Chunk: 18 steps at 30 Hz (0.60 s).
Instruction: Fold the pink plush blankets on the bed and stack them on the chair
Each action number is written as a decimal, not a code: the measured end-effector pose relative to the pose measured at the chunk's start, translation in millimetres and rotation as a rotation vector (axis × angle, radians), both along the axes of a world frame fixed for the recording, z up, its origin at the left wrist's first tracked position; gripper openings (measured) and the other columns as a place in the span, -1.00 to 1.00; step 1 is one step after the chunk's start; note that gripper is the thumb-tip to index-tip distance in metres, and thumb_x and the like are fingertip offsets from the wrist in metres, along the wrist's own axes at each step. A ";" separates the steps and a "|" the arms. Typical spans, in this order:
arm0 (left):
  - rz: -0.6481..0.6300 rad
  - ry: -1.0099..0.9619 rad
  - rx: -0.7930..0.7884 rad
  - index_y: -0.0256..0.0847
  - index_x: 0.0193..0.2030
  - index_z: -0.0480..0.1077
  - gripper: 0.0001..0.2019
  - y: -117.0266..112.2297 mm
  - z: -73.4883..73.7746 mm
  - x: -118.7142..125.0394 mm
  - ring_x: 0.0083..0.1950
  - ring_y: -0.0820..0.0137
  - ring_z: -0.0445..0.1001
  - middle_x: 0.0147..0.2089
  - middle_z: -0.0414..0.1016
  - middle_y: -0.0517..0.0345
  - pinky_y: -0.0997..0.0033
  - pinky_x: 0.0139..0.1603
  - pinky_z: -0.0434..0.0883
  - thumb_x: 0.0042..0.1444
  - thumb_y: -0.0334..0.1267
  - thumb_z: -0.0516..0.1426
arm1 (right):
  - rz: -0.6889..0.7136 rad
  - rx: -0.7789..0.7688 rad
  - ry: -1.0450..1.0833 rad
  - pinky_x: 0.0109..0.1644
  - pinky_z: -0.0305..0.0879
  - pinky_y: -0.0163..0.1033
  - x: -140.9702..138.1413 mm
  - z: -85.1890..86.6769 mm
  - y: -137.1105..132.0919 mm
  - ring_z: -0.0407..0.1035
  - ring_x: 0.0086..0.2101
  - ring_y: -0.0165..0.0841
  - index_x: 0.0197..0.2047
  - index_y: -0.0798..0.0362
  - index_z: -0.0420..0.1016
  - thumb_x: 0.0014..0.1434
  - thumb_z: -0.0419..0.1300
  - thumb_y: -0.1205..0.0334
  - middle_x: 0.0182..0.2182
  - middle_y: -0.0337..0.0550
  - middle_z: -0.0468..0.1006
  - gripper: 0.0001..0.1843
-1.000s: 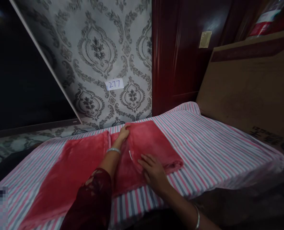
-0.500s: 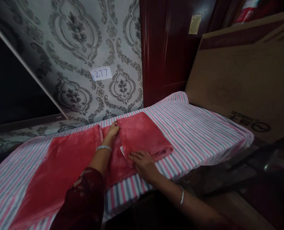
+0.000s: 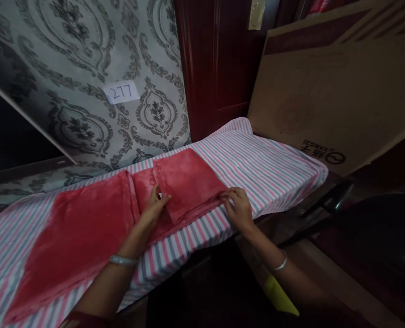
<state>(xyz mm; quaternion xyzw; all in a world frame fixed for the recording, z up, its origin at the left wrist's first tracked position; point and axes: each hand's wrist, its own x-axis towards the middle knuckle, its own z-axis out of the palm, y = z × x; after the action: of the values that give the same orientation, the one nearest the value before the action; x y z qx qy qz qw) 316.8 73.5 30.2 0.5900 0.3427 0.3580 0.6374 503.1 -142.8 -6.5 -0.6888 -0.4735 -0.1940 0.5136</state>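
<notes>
A folded red fleece blanket (image 3: 189,184) lies on a pink-and-grey striped sheet (image 3: 267,168), its long axis running far to near and slanting right, across the sheet. Left of the fold, a flat length of red fleece (image 3: 75,232) spreads toward the near left; whether it is the same piece cannot be told. The right hand (image 3: 239,210) comes in from the near right, fingers curled, pinching the fold's near right corner. The left hand (image 3: 153,207) reaches in from the near left, fingers against the fold's left edge beside a small white tag (image 3: 160,196); whether it grips or only rests cannot be told. Behind stand patterned wallpaper (image 3: 69,68) bearing a "277" label (image 3: 121,92), a dark red door (image 3: 216,59) and a cardboard sheet (image 3: 325,91).
</notes>
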 end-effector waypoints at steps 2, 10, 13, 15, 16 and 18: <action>0.010 -0.017 -0.007 -0.06 0.34 0.18 -0.14 -18.6 -3.7 -2.8 0.00 0.28 0.55 0.09 0.52 0.06 0.30 0.01 0.53 -0.15 -0.32 0.35 | -0.044 -0.009 0.030 -0.03 0.36 -0.03 10.3 -7.0 -4.4 0.36 -0.15 -0.19 -0.14 0.02 0.50 0.24 0.10 0.31 -0.23 -0.06 0.45 -0.83; 0.010 -0.096 -0.177 0.05 0.33 0.18 -0.17 -34.9 15.7 0.7 -0.19 0.42 0.56 0.01 0.55 0.18 0.43 -0.18 0.55 -0.15 -0.47 0.20 | -0.128 -0.167 0.088 0.17 0.29 0.11 11.4 -17.1 27.6 0.23 0.11 -0.03 0.34 0.12 0.16 0.04 0.20 0.25 0.10 0.12 0.34 -0.22; -0.024 -0.125 -0.181 0.05 0.29 0.23 -0.23 -30.3 28.3 -4.5 -0.25 0.44 0.55 -0.06 0.57 0.19 0.47 -0.26 0.53 -0.13 -0.47 0.21 | -0.134 -0.204 0.163 0.16 0.30 0.07 15.5 -14.5 33.9 0.28 0.06 -0.05 0.32 0.14 0.20 0.03 0.17 0.29 0.04 0.11 0.39 -0.25; -0.020 -0.120 -0.154 0.03 0.26 0.26 -0.25 -29.6 29.2 -8.8 -0.27 0.45 0.55 -0.09 0.57 0.20 0.47 -0.28 0.53 -0.14 -0.47 0.21 | -0.130 -0.193 0.192 0.14 0.32 0.03 19.4 -14.1 33.7 0.31 0.03 -0.08 0.29 0.13 0.24 0.04 0.12 0.35 0.02 0.08 0.42 -0.30; -0.008 -0.104 -0.143 0.02 0.26 0.28 -0.25 -30.4 27.1 -10.8 -0.27 0.44 0.55 -0.11 0.57 0.20 0.47 -0.28 0.52 -0.16 -0.48 0.21 | -0.126 -0.186 0.197 0.13 0.33 0.01 21.3 -14.5 32.8 0.33 0.01 -0.11 0.27 0.11 0.27 0.04 0.09 0.38 0.01 0.06 0.44 -0.32; 0.017 -0.041 -0.125 -0.02 0.26 0.28 -0.23 -33.9 19.1 -14.1 -0.25 0.41 0.56 -0.12 0.58 0.18 0.44 -0.25 0.53 -0.19 -0.48 0.21 | -0.114 -0.187 0.198 0.11 0.34 -0.03 24.1 -15.6 30.2 0.37 -0.03 -0.15 0.21 0.10 0.35 0.05 0.04 0.42 -0.04 0.02 0.48 -0.39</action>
<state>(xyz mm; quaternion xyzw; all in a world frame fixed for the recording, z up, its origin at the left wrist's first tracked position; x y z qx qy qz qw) 302.7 39.6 49.3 0.5386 0.3566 0.3532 0.6768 527.2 -112.6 -22.2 -0.7752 -0.3965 -0.1093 0.4795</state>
